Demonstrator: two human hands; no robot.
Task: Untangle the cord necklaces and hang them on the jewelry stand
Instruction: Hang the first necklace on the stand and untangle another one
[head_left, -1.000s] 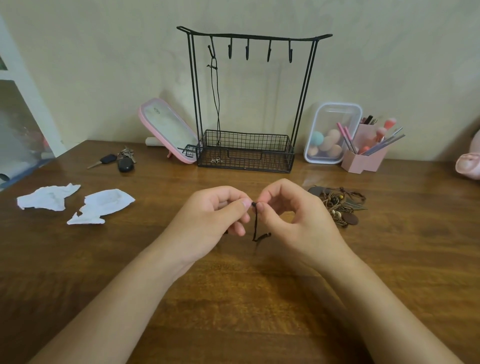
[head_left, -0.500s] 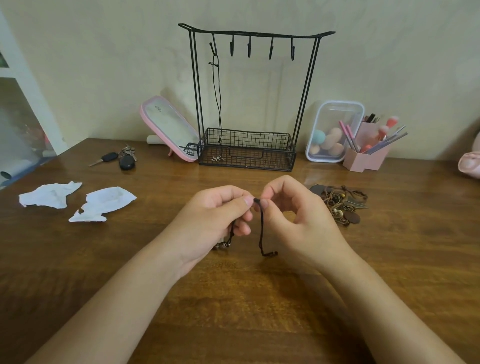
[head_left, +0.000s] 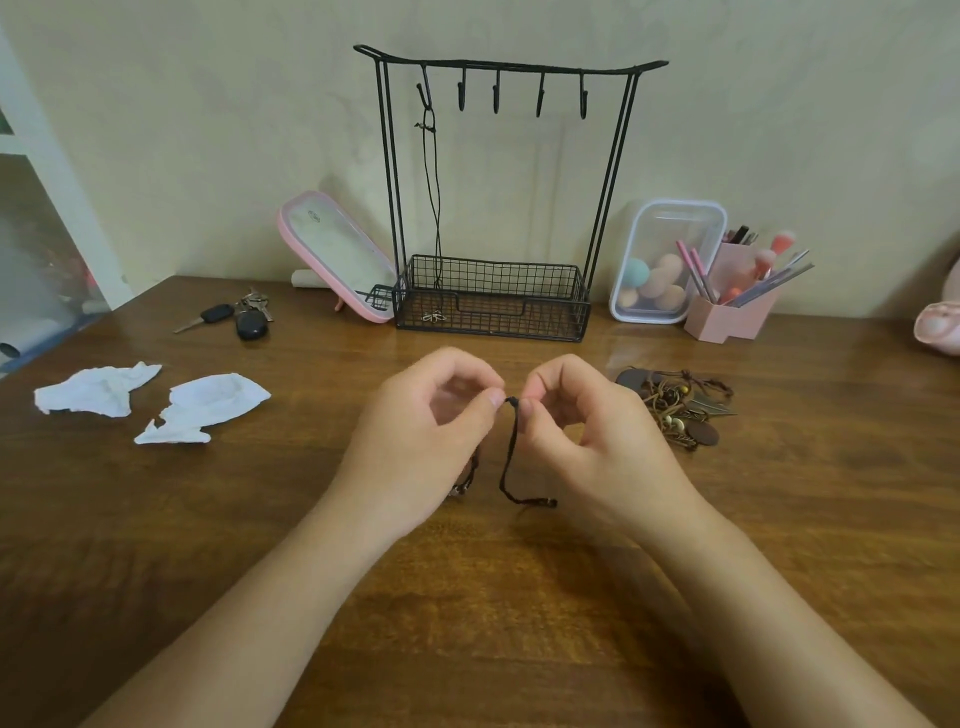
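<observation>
Cord: dark cord necklace (head_left: 510, 452), held up between both hands over the surface (head_left: 467, 623); its loose end maybe touches the wood.
Left hand (head_left: 415, 441): fingers (head_left: 488, 402) pinch the cord's top.
Right hand (head_left: 597, 447): pinches it too.
Stand (head_left: 605, 208): behind, one hung necklace (head_left: 435, 208) on it.
Pile (head_left: 675, 410): tangled necklaces, right side.

- Keys (head_left: 236, 318) are laid at the back left of the wooden table (head_left: 467, 597).
- Two crumpled papers (head_left: 98, 388) are seen side by side, left.
- Pink mirror (head_left: 337, 254) is propped tilted.
- Clear box (head_left: 670, 260) of sponges is stood just behind the brush holder (head_left: 730, 312).
</observation>
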